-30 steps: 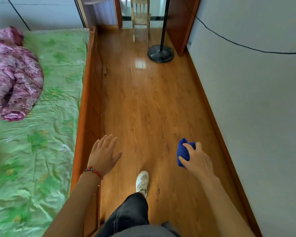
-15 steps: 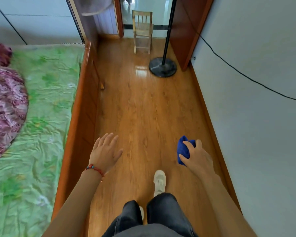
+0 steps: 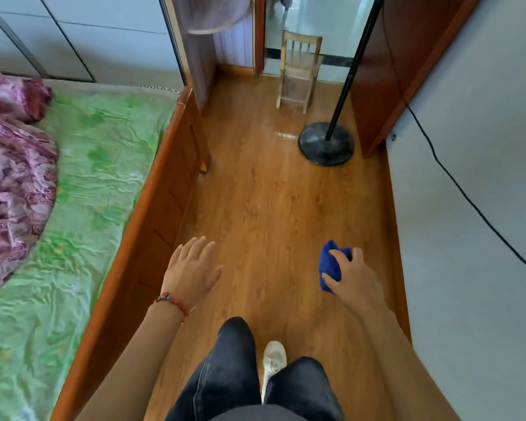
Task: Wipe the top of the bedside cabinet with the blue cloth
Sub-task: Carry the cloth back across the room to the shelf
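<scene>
My right hand (image 3: 354, 279) is closed around a bunched blue cloth (image 3: 330, 265), held above the wooden floor at the lower right. My left hand (image 3: 192, 271) hangs free with fingers spread, empty, next to the bed's wooden side rail (image 3: 152, 208). A beaded bracelet sits on the left wrist. No bedside cabinet shows in this view.
A bed with a green sheet (image 3: 82, 183) and a purple quilt (image 3: 12, 183) fills the left. Ahead on the floor stand a black fan base with its pole (image 3: 327, 142) and a small wooden chair (image 3: 298, 71). A grey wall with a black cable (image 3: 456, 183) runs along the right.
I have walked forward along the aisle between bed and wall; the chair and fan base appear nearer and lower. Both hands keep their poses, the cloth still in the right one.
</scene>
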Action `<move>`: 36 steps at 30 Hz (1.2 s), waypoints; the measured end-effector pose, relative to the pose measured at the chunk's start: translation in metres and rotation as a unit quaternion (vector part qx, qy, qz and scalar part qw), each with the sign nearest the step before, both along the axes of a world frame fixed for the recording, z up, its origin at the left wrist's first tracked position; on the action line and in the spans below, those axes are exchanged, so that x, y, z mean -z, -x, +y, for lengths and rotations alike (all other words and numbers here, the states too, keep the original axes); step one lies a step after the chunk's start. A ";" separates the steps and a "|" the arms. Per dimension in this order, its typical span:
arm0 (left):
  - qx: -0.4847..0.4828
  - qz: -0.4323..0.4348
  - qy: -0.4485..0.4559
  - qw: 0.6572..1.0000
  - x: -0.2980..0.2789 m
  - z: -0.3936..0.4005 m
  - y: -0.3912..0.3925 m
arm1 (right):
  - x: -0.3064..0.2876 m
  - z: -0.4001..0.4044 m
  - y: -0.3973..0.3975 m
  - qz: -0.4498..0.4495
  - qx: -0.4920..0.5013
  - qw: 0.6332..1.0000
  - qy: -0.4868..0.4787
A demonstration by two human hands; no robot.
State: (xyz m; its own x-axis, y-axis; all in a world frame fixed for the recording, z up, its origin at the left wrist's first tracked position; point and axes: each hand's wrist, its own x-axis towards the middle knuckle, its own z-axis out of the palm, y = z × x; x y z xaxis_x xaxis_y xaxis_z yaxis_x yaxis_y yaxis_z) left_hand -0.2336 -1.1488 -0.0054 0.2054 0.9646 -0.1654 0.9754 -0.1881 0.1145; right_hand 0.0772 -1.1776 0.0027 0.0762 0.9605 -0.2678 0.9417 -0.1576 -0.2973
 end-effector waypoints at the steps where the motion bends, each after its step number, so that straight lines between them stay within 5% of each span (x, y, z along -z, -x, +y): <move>1: -0.002 -0.001 -0.002 1.000 0.000 0.015 -0.002 | 0.000 0.018 -0.002 0.002 -0.002 1.000 0.002; 20: -0.003 -0.025 -0.023 0.999 -0.003 0.414 0.023 | -0.003 0.425 0.028 -0.016 0.000 0.999 -0.038; 36: -0.069 -0.037 -0.017 0.997 -0.003 0.705 -0.035 | -0.003 0.749 -0.023 -0.022 -0.068 0.997 -0.033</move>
